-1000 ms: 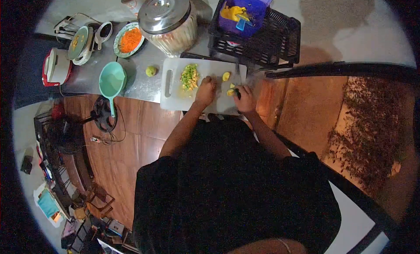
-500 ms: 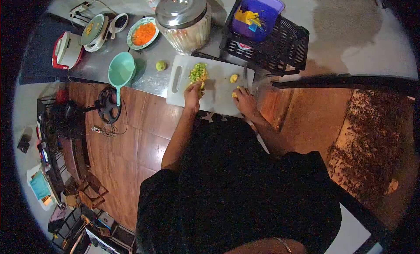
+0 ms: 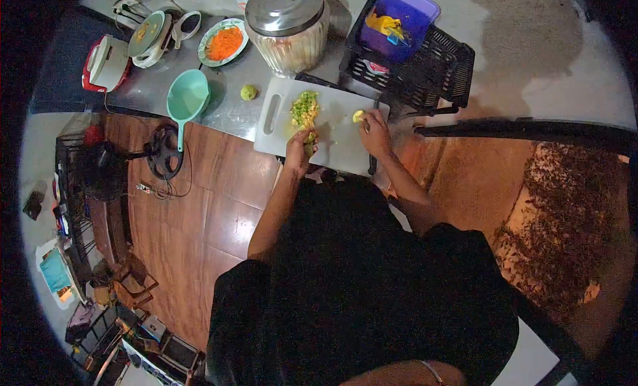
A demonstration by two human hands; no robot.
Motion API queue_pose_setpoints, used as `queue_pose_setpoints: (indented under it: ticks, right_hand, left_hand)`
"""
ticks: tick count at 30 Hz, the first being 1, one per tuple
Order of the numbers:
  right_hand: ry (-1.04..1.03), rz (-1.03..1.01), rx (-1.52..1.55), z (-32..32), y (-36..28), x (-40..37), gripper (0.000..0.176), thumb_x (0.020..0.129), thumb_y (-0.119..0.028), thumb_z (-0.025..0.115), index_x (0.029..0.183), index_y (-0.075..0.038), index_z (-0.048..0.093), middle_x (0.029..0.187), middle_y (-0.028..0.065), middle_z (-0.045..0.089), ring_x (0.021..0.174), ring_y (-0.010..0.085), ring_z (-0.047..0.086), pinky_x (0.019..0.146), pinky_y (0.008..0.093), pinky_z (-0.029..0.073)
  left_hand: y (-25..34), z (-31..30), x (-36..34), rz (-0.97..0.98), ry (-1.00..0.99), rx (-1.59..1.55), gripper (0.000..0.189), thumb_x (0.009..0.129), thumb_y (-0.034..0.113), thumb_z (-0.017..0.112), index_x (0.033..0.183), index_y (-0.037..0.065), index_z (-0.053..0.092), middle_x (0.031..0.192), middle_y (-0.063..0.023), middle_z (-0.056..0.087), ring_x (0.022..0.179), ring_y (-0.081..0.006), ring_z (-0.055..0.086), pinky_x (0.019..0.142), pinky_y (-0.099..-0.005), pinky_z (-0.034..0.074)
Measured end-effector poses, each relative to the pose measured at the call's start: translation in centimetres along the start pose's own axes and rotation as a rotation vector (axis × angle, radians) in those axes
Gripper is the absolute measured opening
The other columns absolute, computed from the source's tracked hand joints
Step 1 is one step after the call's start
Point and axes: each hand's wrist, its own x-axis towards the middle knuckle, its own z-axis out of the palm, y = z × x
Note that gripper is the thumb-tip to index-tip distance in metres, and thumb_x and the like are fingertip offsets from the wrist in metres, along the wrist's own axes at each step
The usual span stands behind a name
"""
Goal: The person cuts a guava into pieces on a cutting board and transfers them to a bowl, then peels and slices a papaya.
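A white cutting board (image 3: 339,150) lies at the near edge of the steel counter (image 3: 226,110). A pile of chopped green and yellow bits (image 3: 305,107) sits on its left part. My left hand (image 3: 298,153) is just below the pile, fingers curled around a few green bits. My right hand (image 3: 377,135) is on the board's right side, its fingertips pinching a small yellow piece (image 3: 359,115). A thin dark shape by the right hand may be a knife, but I cannot make it out.
A small green fruit (image 3: 248,92), a teal strainer (image 3: 188,97), a plate of grated carrot (image 3: 224,42) and a lidded steel pot (image 3: 287,14) stand left and behind. A black crate (image 3: 425,74) holding a purple tub (image 3: 399,17) sits at the back right. Wooden floor lies below.
My left hand went from the board's middle to the green pile, then drew back toward the near edge. My right hand moved up to the yellow piece at the back.
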Motion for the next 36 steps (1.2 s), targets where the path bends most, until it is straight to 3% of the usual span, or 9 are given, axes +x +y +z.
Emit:
queue_pose_setpoints:
  ticks: [7,9,17,22,27,30,34,35,36]
  right_hand:
    - [-0.156,-0.165,-0.198,1.7,1.2,2.0,0.021,0.081,-0.013,0.062,0.099,-0.006,0.058,0.106,0.0167,0.054,0.099,0.0370,0.055,0.084,0.0449,0.047]
    - [-0.219,-0.008,-0.103,1.5,0.8,1.9,0.020,0.080,-0.013,0.062,0.099,-0.005,0.058,0.106,0.0169,0.053,0.100,0.0367,0.054,0.084,0.0455,0.046]
    - [-0.131,-0.062,-0.010,0.9,-0.2,1.3,0.019,0.077,-0.007,0.067,0.094,-0.002,0.061,0.096,0.0155,0.055,0.094,0.0350,0.057,0.082,0.0420,0.047]
    - [-0.082,0.125,0.312,0.2,-7.2,0.8,0.020,0.073,-0.005,0.070,0.091,-0.002,0.062,0.099,0.0129,0.057,0.094,0.0331,0.057,0.082,0.0383,0.048]
    - [-0.161,-0.280,0.057,1.3,-11.1,-0.8,0.021,0.076,-0.014,0.071,0.094,-0.005,0.065,0.106,0.0081,0.058,0.102,0.0309,0.054,0.092,0.0411,0.043]
    - [-0.204,-0.301,-0.031,1.3,-12.8,-0.9,0.023,0.077,-0.017,0.070,0.097,-0.007,0.066,0.110,0.0088,0.057,0.107,0.0305,0.053,0.096,0.0431,0.040]
    - [-0.244,-0.159,0.199,0.7,-15.1,-0.5,0.026,0.079,-0.015,0.066,0.103,-0.005,0.066,0.116,0.0119,0.056,0.113,0.0324,0.050,0.097,0.0436,0.039]
    - [-0.250,-0.148,0.190,0.8,-14.7,-0.5,0.026,0.079,-0.015,0.066,0.103,-0.005,0.066,0.116,0.0119,0.056,0.113,0.0324,0.050,0.097,0.0436,0.039]
    - [-0.121,-0.079,0.112,0.9,-13.4,-0.6,0.027,0.079,-0.015,0.064,0.104,-0.005,0.064,0.114,0.0125,0.057,0.111,0.0331,0.051,0.096,0.0445,0.039]
  left_hand:
    - [-0.6,0.1,0.2,-0.084,-0.017,0.000,0.022,0.095,0.025,0.052,0.106,0.007,0.057,0.090,-0.0022,0.060,0.080,-0.0136,0.057,0.066,-0.0252,0.047]
    - [-0.7,0.2,0.1,-0.084,-0.015,-0.033,0.021,0.095,0.025,0.054,0.104,0.007,0.058,0.088,-0.0029,0.060,0.078,-0.0143,0.058,0.064,-0.0266,0.047]
    - [-1.4,1.1,0.3,-0.160,-0.011,-0.053,0.021,0.094,0.022,0.053,0.102,0.003,0.057,0.086,-0.0080,0.059,0.074,-0.0181,0.059,0.063,-0.0289,0.050]
    - [-2.0,0.3,1.7,-0.082,-0.070,0.000,0.024,0.096,0.023,0.047,0.104,0.002,0.057,0.088,-0.0092,0.060,0.078,-0.0199,0.061,0.067,-0.0299,0.052]
    - [0.7,2.3,0.7,-0.249,-0.086,-0.200,0.032,0.098,0.030,0.039,0.110,0.005,0.054,0.100,-0.0074,0.060,0.091,-0.0203,0.061,0.076,-0.0329,0.052]
    - [1.3,0.7,1.2,-0.396,-0.177,-0.230,0.030,0.098,0.030,0.039,0.109,0.007,0.055,0.099,-0.0062,0.060,0.090,-0.0201,0.061,0.077,-0.0343,0.052]
    - [3.3,0.1,1.8,-0.448,-0.113,-0.211,0.024,0.096,0.029,0.045,0.098,0.008,0.057,0.091,-0.0046,0.061,0.080,-0.0193,0.061,0.069,-0.0332,0.054]
    - [3.8,0.2,2.0,-0.409,-0.057,-0.184,0.022,0.094,0.028,0.049,0.092,0.009,0.058,0.084,-0.0038,0.062,0.073,-0.0172,0.061,0.060,-0.0293,0.052]
    - [4.8,0.2,2.0,-0.420,-0.057,-0.194,0.022,0.094,0.028,0.049,0.092,0.009,0.058,0.084,-0.0038,0.062,0.073,-0.0172,0.061,0.060,-0.0293,0.052]
